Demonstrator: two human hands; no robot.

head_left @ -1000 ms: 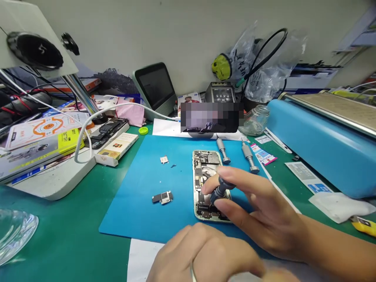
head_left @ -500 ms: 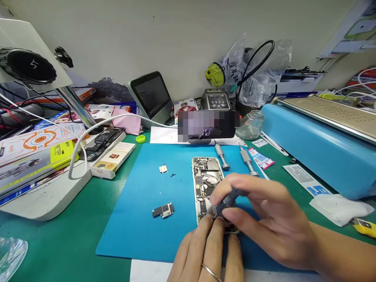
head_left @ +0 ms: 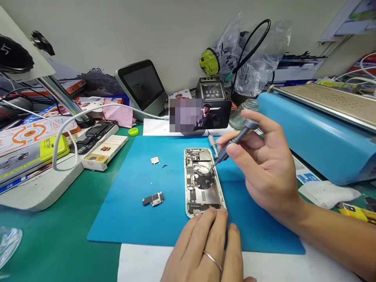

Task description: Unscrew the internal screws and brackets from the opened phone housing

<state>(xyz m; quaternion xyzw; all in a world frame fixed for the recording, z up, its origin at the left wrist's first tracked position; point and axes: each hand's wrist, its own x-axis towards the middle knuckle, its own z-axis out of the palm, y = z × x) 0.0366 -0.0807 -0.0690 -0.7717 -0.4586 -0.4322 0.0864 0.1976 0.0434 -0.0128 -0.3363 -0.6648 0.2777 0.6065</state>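
An opened phone [head_left: 207,196] is lying face-up, its insides bare, on a blue mat [head_left: 117,219] upon the green worktop [head_left: 67,219]. It is sitting between the mat's left and right edges, its long axis running from the near edge towards the far edge and its far end leaning slightly left. The right hand [head_left: 264,164] is pinching a grey screwdriver [head_left: 235,141] between thumb and fingers; the tool is slanting, its cap pointing up and right, its tip down and left over the phone's right side. Whether that fine tip is touching anything is hard to make out. The left hand [head_left: 202,250] is lying palm-down, fingers extended and slightly spread, fingertips covering part of the phone's near end; the bottom of the view is cutting off its wrist. A second screwdriver [head_left: 212,141] is lying near the mat's far edge, its near end partly hidden. Pixelation is obscuring part of a propped screen [head_left: 217,115].
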